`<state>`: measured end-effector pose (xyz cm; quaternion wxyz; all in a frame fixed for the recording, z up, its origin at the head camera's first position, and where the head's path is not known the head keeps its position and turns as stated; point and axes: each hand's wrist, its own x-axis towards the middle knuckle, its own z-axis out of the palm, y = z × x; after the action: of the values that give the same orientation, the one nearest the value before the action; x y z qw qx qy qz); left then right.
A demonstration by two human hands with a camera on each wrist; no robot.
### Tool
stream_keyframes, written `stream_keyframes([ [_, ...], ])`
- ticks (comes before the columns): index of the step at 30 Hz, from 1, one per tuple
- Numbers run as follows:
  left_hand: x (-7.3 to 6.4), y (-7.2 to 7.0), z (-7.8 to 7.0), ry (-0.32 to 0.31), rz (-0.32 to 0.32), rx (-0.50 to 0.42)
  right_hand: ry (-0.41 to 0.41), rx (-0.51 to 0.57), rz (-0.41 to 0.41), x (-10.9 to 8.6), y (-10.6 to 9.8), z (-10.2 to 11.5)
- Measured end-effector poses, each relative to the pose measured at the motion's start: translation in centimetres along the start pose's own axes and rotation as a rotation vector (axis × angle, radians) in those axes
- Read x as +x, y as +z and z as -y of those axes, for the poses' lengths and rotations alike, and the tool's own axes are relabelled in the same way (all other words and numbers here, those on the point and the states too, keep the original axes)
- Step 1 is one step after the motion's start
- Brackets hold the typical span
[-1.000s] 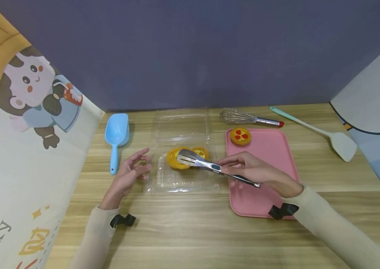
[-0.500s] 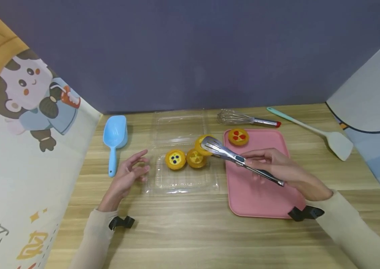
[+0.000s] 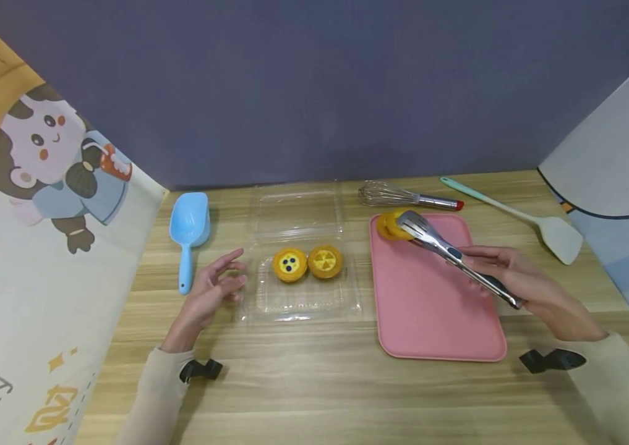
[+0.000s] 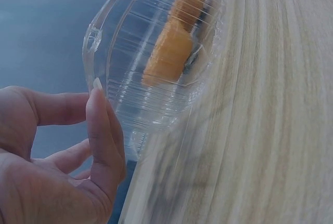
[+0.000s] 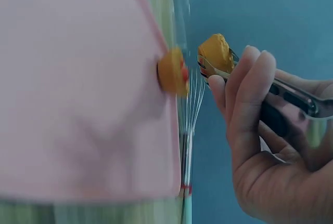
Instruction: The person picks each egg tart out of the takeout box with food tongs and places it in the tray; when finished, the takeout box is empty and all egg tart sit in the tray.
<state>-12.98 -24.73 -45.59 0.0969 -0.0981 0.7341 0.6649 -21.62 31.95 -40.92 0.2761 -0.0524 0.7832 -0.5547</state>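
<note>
My right hand (image 3: 506, 272) holds metal tongs (image 3: 459, 259), whose slotted tips pinch a tart (image 5: 216, 52) over the far left corner of the pink tray (image 3: 431, 321). Beneath it, a tart with red toppings (image 5: 170, 72) sits on that corner, mostly covered in the head view. Two more tarts, one with dark blue dots (image 3: 289, 265) and one with yellow wedges (image 3: 325, 262), lie side by side in the clear plastic clamshell container (image 3: 300, 303). At the container's left side, my left hand (image 3: 213, 287) has loosely bent, parted fingers, a fingertip right at the rim.
Left of the container lies a light blue scoop (image 3: 189, 222). A whisk (image 3: 409, 196) is behind the tray, and a spatula (image 3: 561, 238) with a mint handle lies to the right. A dark panel (image 3: 314, 93) closes off the back of the wooden table (image 3: 303, 389).
My right hand has moved right with the tongs, lifting one tart from the container and carrying it over the tray. My left hand stays at the container's left side.
</note>
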Motion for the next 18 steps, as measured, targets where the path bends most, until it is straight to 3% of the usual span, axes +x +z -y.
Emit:
stream_keyframes([
  [8, -0.1, 0.0, -0.1, 0.001, 0.001, -0.002, 0.024, 0.067, -0.027, -0.5, -3.1, -2.4],
  [18, 0.0, 0.0, 0.0, 0.0, 0.005, -0.003, 0.051, 0.031, -0.059, 0.1, -3.7, -3.4],
])
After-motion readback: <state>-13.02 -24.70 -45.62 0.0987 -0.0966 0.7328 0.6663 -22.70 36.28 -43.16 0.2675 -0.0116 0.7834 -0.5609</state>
